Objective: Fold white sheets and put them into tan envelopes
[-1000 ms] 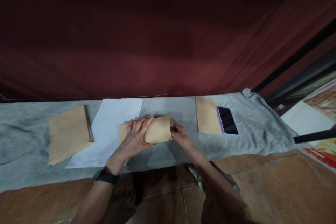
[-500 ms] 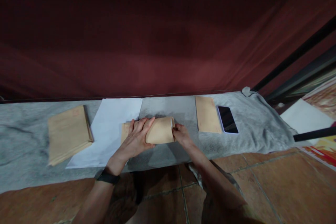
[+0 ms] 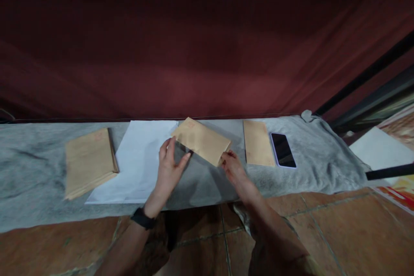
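A brown paper envelope is raised at a slant between my hands, above the grey cloth. My right hand pinches its lower right end. Beside its left end is my left hand, thumb and fingers apart, with the fingertips at the envelope's edge; whether they touch it is unclear. A white sheet of paper lies flat to the left, partly behind my left hand. Further left rests a stack of brown envelopes. One more brown envelope lies flat to the right.
A phone with a pale purple edge lies right of the single envelope. The grey cloth covers a long, narrow surface. Behind it hangs a dark red curtain. Dark bars and coloured prints are at the far right.
The envelope has been lifted and turned, its left end now pointing up and away. My left hand has come off its top and opened. My right hand still grips the right end.
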A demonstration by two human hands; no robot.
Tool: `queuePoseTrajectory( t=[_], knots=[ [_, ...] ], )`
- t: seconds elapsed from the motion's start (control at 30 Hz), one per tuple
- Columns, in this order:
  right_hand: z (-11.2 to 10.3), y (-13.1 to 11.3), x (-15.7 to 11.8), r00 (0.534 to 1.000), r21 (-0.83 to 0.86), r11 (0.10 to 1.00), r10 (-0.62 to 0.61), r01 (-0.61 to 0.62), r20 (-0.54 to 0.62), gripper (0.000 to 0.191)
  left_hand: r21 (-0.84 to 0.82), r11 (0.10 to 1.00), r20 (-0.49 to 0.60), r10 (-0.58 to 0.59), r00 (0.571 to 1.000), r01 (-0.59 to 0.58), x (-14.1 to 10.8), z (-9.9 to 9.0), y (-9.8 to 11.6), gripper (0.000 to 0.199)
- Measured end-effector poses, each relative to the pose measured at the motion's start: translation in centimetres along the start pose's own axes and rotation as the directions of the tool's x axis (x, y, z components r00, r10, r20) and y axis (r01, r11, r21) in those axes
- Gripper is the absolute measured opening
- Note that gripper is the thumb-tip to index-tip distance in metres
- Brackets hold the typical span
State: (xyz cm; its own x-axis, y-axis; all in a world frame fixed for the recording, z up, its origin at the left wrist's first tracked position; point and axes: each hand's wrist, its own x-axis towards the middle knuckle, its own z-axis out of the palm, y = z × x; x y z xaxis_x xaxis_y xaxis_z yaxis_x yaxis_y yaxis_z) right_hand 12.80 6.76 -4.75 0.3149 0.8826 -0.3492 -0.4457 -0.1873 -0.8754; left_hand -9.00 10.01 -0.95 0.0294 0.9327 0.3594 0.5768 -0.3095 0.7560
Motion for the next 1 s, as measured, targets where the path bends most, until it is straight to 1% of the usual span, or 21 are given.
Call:
queuePoseTrajectory(
  t=[0.03, 0.07, 0.1, 0.13, 0.17, 0.2, 0.23, 0.27, 0.33, 0.43, 0.5, 0.57, 0.63, 0.7, 0.73, 0.8, 0.87, 0.9, 0.97, 1.0],
  knots=[
    [0.1, 0.0, -0.2, 1.000, 0.021, 1.000, 0.001, -0.001, -0.001, 0.021, -0.143, 0.980, -0.018, -0.141, 0.990, 0.137, -0.4, 0.7, 0.4, 0.070],
    [0.3, 0.1, -0.4, 1.000, 0.037, 0.999, 0.003, -0.003, -0.001, 0.020, -0.293, 0.910, 0.025, -0.299, 0.954, 0.293, -0.8, 1.4, 0.8, 0.067],
    [0.5, 0.2, -0.7, 1.000, 0.050, 0.999, 0.003, -0.003, 0.000, 0.021, -0.428, 0.782, 0.137, -0.439, 0.888, 0.453, -1.3, 2.0, 1.2, 0.063],
    [0.7, 0.4, -1.0, 1.000, 0.059, 0.998, 0.003, -0.003, 0.004, 0.022, -0.523, 0.612, 0.320, -0.505, 0.801, 0.594, -1.8, 2.6, 1.7, 0.057],
    [1.0, 0.5, -1.3, 1.000, 0.067, 0.998, 0.001, -0.002, 0.009, 0.023, -0.548, 0.448, 0.494, -0.509, 0.705, 0.706, -2.2, 3.0, 2.1, 0.052],
    [1.2, 0.6, -1.5, 1.000, 0.071, 0.997, -0.003, 0.002, 0.015, 0.025, -0.545, 0.319, 0.609, -0.484, 0.628, 0.775, -2.6, 3.4, 2.6, 0.048],
    [1.4, 0.6, -1.8, 1.000, 0.071, 0.997, -0.010, 0.009, 0.024, 0.026, -0.542, 0.227, 0.675, -0.457, 0.580, 0.809, -2.9, 3.7, 2.9, 0.046],
    [1.6, 0.6, -2.0, 0.999, 0.065, 0.998, -0.020, 0.018, 0.033, 0.026, -0.544, 0.168, 0.704, -0.442, 0.556, 0.822, -3.2, 3.8, 3.1, 0.043],
    [1.8, 0.6, -2.3, 0.998, 0.026, 0.999, -0.039, 0.037, 0.055, 0.025, -0.572, 0.113, 0.697, -0.456, 0.554, 0.813, -3.4, 4.1, 3.4, 0.040],
    [1.8, 0.4, -2.5, 0.994, -0.073, 0.996, -0.039, 0.046, 0.103, 0.026, -0.582, 0.095, 0.683, -0.481, 0.549, 0.808, -3.2, 4.3, 3.2, 0.036],
    [1.4, 0.0, -2.6, 0.987, -0.142, 0.990, 0.008, 0.015, 0.161, 0.027, -0.578, 0.111, 0.679, -0.483, 0.552, 0.808, -2.9, 4.2, 2.9, 0.037],
    [0.7, -0.7, -2.8, 0.970, -0.197, 0.980, 0.081, -0.035, 0.229, 0.027, -0.558, 0.152, 0.681, -0.478, 0.555, 0.816, -2.5, 3.9, 2.5, 0.038],
    [-0.5, -1.7, -2.8, 0.949, -0.228, 0.970, 0.147, -0.083, 0.279, 0.026, -0.509, 0.210, 0.700, -0.464, 0.543, 0.835, -2.0, 3.2, 2.2, 0.037],
    [-1.8, -2.9, -2.6, 0.934, -0.236, 0.964, 0.192, -0.122, 0.302, 0.026, -0.452, 0.270, 0.733, -0.431, 0.527, 0.850, -1.6, 2.2, 1.8, 0.037],
    [-2.5, -3.5, -2.4, 0.929, -0.231, 0.963, 0.210, -0.142, 0.306, 0.028, -0.437, 0.292, 0.743, -0.416, 0.524, 0.851, -1.4, 1.7, 1.5, 0.038],
    [-3.6, -4.5, -1.9, 0.933, -0.208, 0.965, 0.217, -0.161, 0.288, 0.031, -0.426, 0.325, 0.752, -0.391, 0.530, 0.844, -1.0, 0.7, 1.1, 0.041],
    [-4.2, -4.9, -1.3, 0.954, -0.199, 0.971, 0.181, -0.134, 0.239, 0.034, -0.409, 0.365, 0.761, -0.369, 0.534, 0.836, -0.8, 0.1, 0.6, 0.046],
    [-4.3, -4.8, -1.1, 0.966, -0.210, 0.972, 0.148, -0.102, 0.212, 0.034, -0.390, 0.389, 0.772, -0.355, 0.527, 0.834, -0.7, -0.2, 0.5, 0.047],
    [-4.1, -4.2, -0.6, 0.985, -0.290, 0.957, 0.042, 0.009, 0.170, 0.036, -0.343, 0.441, 0.800, -0.325, 0.504, 0.829, -0.8, -0.4, 0.2, 0.049],
    [-3.9, -3.7, -0.4, 0.987, -0.354, 0.931, -0.029, 0.085, 0.159, 0.036, -0.323, 0.461, 0.811, -0.315, 0.493, 0.826, -0.8, -0.4, 0.2, 0.049]
  ],
)
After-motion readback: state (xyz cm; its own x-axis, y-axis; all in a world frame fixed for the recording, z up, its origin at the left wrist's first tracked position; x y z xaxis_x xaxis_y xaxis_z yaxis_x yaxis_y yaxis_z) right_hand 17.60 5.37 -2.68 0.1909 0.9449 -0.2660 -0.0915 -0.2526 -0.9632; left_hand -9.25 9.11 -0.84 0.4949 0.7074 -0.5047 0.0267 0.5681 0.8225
